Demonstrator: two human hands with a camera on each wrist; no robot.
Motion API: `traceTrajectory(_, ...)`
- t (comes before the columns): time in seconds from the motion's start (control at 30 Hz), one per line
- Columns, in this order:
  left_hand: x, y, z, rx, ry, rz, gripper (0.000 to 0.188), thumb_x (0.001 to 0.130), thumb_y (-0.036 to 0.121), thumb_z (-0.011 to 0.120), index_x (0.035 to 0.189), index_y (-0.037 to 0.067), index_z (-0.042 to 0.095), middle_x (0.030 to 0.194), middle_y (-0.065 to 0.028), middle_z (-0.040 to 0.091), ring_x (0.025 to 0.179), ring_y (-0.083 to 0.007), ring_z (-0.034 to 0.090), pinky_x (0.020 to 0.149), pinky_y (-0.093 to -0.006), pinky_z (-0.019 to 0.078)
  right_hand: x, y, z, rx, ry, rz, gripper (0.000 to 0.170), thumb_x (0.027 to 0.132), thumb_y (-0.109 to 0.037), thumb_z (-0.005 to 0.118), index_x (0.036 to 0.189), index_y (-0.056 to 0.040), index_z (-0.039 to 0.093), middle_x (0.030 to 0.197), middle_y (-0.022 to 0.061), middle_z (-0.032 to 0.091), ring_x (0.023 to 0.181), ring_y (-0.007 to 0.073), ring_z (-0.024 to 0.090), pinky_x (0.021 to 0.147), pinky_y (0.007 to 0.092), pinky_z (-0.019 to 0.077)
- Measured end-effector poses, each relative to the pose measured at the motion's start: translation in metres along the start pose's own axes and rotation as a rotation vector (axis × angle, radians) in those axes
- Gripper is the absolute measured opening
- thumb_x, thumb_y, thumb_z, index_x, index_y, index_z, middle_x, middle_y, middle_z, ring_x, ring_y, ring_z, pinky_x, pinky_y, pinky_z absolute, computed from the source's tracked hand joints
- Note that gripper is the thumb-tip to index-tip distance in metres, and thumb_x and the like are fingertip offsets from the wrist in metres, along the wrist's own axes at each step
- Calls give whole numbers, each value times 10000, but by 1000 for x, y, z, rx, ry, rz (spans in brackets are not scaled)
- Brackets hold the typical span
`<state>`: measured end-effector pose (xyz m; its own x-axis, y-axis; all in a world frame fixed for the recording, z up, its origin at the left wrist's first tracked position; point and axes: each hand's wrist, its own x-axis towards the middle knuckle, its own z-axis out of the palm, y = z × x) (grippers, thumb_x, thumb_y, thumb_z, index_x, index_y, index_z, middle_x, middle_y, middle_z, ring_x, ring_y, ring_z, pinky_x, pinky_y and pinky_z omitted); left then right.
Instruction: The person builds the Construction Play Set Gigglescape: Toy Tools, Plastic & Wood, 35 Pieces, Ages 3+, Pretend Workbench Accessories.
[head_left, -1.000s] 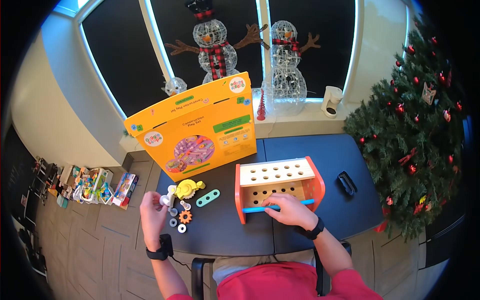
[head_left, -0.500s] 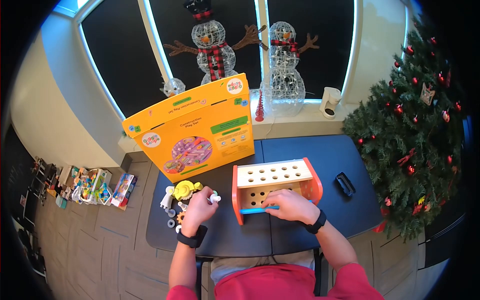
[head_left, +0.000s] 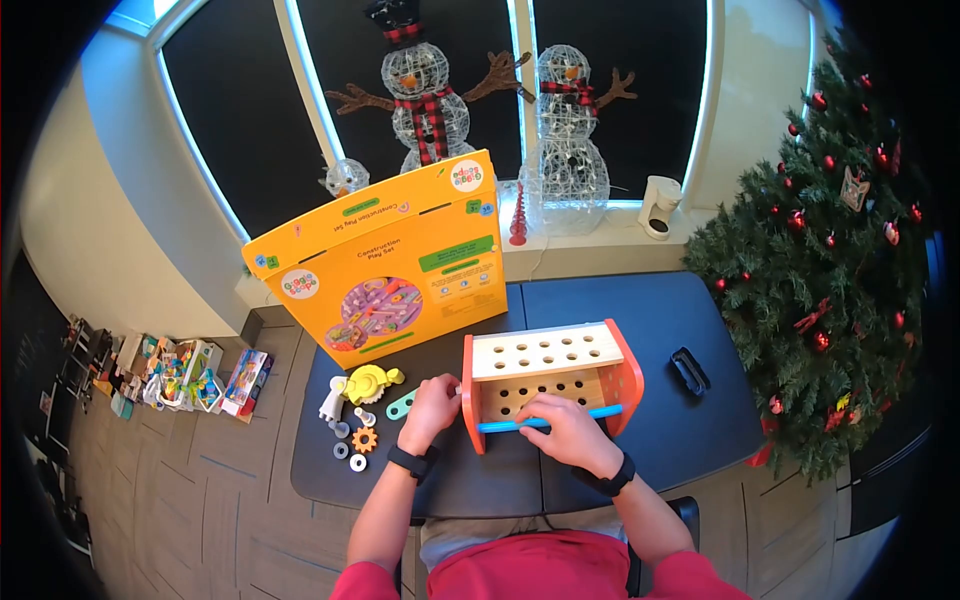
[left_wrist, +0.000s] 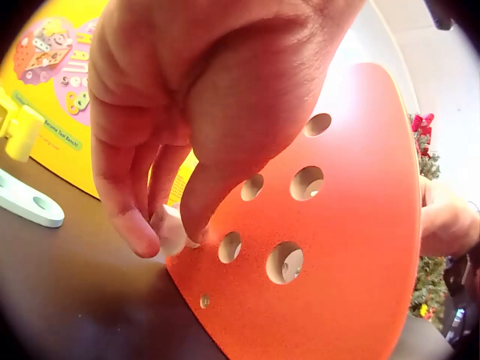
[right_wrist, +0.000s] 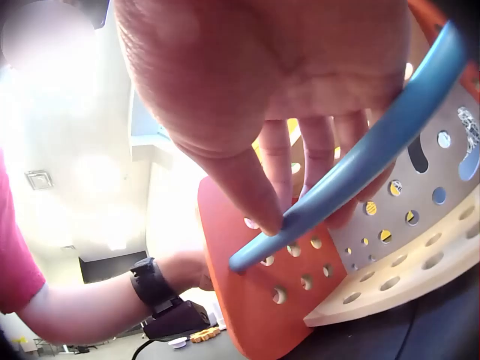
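Observation:
My left hand (head_left: pixel 430 412) pinches a small white toy bolt (left_wrist: pixel 172 231) between thumb and fingertips, right at the left red side panel (left_wrist: pixel 352 232) of a toy workbench (head_left: pixel 547 349). Most of the bolt hides behind the fingers. That panel has several round holes. On the workbench's near side, my right hand (head_left: pixel 572 436) grips a blue rod (right_wrist: pixel 352 169) that runs between the two red sides, thumb on one side and fingers on the other. A mint-green strip with holes (head_left: pixel 401 405) lies just left of my left hand.
A yellow round toy piece (head_left: pixel 368 383), an orange gear (head_left: pixel 364 440), a white ring (head_left: pixel 358 463) and a grey ring (head_left: pixel 341 451) lie at the table's left. Behind them stands a large yellow box (head_left: pixel 400 270). A black strap-like object (head_left: pixel 690 371) lies at the right.
My left hand has come from the loose pieces on the left, carrying the white bolt rightward to the red side panel. The right hand stays on the blue rod, now slightly nearer me.

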<state>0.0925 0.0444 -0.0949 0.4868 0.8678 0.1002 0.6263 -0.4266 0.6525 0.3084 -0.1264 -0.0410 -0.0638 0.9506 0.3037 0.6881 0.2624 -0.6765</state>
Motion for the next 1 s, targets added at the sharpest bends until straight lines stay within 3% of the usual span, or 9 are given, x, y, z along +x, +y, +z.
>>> traceTrajectory(0.2, -2, 12, -4, -121, -59, 10, 267, 882, 112, 702, 1112, -23, 718, 861, -203, 739, 801, -318, 731, 764, -398, 569, 0, -1, 2, 38, 21, 23, 135, 856, -99, 746, 979, -69, 698, 1003, 81, 692, 965, 314, 674, 823, 411, 538)
traceTrajectory(0.27, -4, 19, -8, -303, -149, -30, 259, 915, 84, 684, 1145, -34, 709, 927, -173, 764, 864, -258, 748, 790, -371, 574, 0, 0, 4, 44, 30, 17, 137, 853, -93, 746, 979, -68, 698, 999, 83, 693, 964, 315, 675, 824, 408, 539)
traceTrajectory(0.47, -8, 17, -9, -351, -153, -20, 306, 953, 40, 638, 1246, -52, 642, 1059, -135, 767, 930, -228, 741, 822, -339, 574, 0, -2, 4, 54, 49, 12, 134, 845, -72, 749, 968, -60, 697, 992, 90, 694, 965, 318, 678, 830, 402, 541)
traceTrajectory(0.7, -5, -7, -4, -360, -256, 27, 392, 973, 48, 609, 1357, -22, 564, 1108, -162, 753, 1006, -255, 726, 881, -353, 558, 1, -8, -3, 267, 76, -95, 111, 839, -18, 759, 938, -27, 710, 965, 90, 718, 934, 276, 703, 825, 358, 549)
traceTrajectory(0.83, -11, -13, -5, -217, -216, 71, 459, 959, 108, 643, 1395, 10, 540, 1197, -178, 723, 1057, -331, 707, 902, -395, 553, -3, -12, -7, 335, 82, -109, 103, 841, -4, 759, 937, -12, 721, 947, 92, 732, 922, 232, 715, 821, 324, 552)
traceTrajectory(1.0, -43, 13, -58, -21, -116, 51, 447, 906, 162, 711, 1327, 52, 610, 1180, -172, 713, 1044, -364, 693, 887, -424, 557, -15, -5, 0, 522, -55, 60, 76, 908, -20, 730, 973, 20, 719, 988, 93, 736, 946, 161, 706, 833, 284, 558)
